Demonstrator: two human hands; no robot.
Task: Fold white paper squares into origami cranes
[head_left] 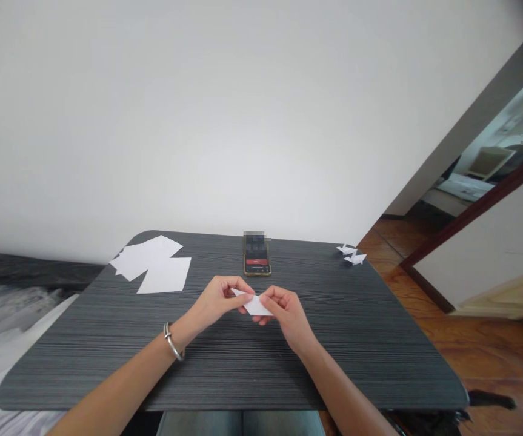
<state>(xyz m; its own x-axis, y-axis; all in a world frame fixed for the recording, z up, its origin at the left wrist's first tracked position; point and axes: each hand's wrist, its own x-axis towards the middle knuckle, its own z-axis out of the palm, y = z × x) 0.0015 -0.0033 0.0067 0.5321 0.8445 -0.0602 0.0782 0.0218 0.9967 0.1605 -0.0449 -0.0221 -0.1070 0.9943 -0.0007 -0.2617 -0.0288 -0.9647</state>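
A small folded piece of white paper (256,307) is held over the middle of the dark table. My left hand (225,298) pinches its left side between thumb and fingers, a pointed corner showing there. On the right side, my right hand (285,310) grips it with the thumb on top and the fingers beneath. Both hands are closed on the paper, close together. Parts of the paper are hidden behind the fingers.
Loose white sheets (163,275) lie at the table's back left. A phone (257,254) stands at the back centre, beyond my hands. Two small folded paper figures (354,259) sit near the back right corner. The dark table (334,363) meets a white wall.
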